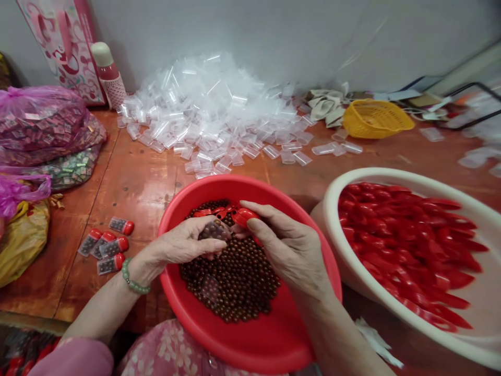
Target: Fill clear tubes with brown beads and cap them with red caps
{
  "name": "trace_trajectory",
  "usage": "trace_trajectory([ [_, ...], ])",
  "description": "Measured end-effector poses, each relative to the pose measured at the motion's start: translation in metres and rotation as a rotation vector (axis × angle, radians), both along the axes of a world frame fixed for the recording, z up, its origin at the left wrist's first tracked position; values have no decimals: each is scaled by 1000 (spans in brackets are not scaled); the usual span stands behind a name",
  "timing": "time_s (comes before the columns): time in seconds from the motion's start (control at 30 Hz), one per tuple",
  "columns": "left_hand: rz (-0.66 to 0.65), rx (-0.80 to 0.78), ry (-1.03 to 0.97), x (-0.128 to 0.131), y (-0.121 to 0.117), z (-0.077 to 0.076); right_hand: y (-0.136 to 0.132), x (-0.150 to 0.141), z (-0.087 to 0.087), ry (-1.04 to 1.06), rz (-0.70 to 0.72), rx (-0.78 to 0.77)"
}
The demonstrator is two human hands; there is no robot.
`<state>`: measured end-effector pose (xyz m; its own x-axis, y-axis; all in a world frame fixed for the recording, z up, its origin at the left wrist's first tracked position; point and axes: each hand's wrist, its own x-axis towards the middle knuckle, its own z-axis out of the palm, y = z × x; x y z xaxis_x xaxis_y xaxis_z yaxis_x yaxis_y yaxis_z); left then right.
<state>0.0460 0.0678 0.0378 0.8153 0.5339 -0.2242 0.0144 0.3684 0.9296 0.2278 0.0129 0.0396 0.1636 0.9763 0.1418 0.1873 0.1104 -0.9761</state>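
Left hand (183,243): fingers clamped on a clear plastic tube (214,230) of beads, held over the red basin (250,344)
Right hand (289,250): fingers pinched together on a red cap (246,216), held just beside the tube
Basin contents: brown beads (235,282) heaped inside, more red caps on top
Nearby: white basin (364,180) of red caps on the right, capped tubes (107,245) on the table, left - loose clear tubes (207,125) piled beyond

Red basin (250,342), brown beads (235,282), green bead bracelet (133,278)

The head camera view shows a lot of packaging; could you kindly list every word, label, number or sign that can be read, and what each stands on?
None can be read.
The small packets in the pink plastic bag bear printed markings, too small to read.
The pink carrier bag shows only a pattern.
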Motion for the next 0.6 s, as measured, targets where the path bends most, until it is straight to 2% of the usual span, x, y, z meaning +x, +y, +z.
trace_trajectory([
  [0.1,0,32,5,-1,0,1,4,-5,6,-82,-3,70],
  [0.23,-37,-6,5,-2,-1,0,8,-11,9,-158,62,157],
  [0.47,-47,-54,-10,-4,0,-6,10,-12,9,-249,114,193],
  [0.6,7,-68,-1,-5,1,-4,8,-3,10,-355,134,216],
])
